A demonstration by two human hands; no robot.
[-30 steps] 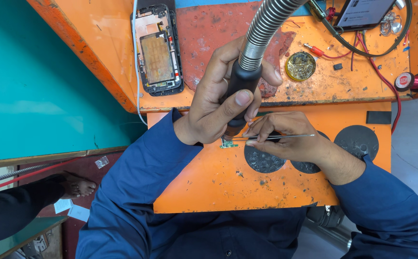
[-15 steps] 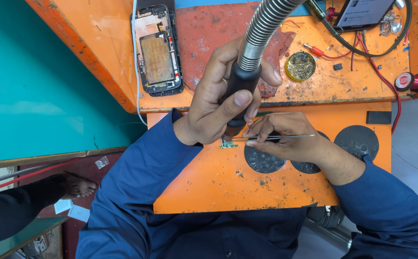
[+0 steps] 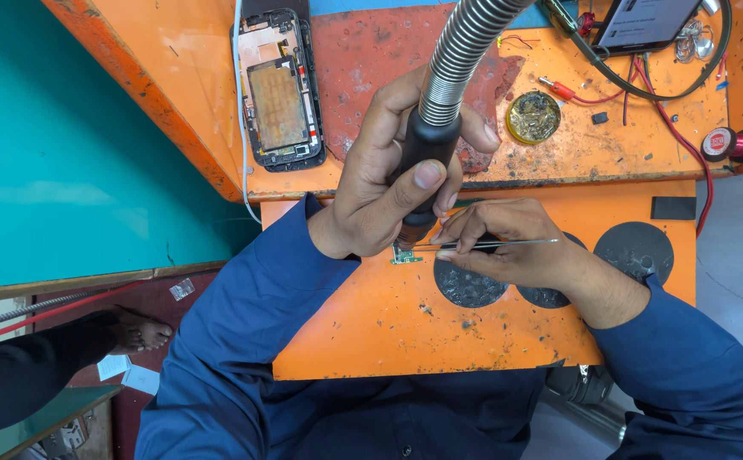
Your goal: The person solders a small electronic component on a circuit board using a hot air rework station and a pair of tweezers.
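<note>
1. Desk (image 3: 491, 341): orange top, scuffed and stained. Lower shelf in front of me, upper level behind it. Dark round patches on the lower shelf by my right wrist.
2. Hot-air handpiece (image 3: 427, 158): black grip with a ribbed metal hose running up out of view. My left hand (image 3: 380, 183) is wrapped tight around the grip, thumb across the front. Nozzle end points down, just above the small board; the tip itself is hidden by my fingers.
3. Opened phone (image 3: 279, 89): lies on the upper level, left of the handpiece, back off, copper-coloured plate showing inside a black frame. A white cable runs down past its left edge. Well apart from both hands.
4. Tweezers (image 3: 491, 244): thin metal, lying nearly level, tips pointing left. My right hand (image 3: 508, 247) pinches them between thumb and fingers, hand resting on the lower shelf.
5. Round tin (image 3: 533, 117): small, open, brass-coloured, sits on the upper level right of the hose. Inside is a dull yellowish mass; can't tell what it is.
6. Small board (image 3: 406, 255): tiny green piece, on the lower shelf edge between my two hands. Tweezer tips meet it at its right side. Details on it are too small to read.
</note>
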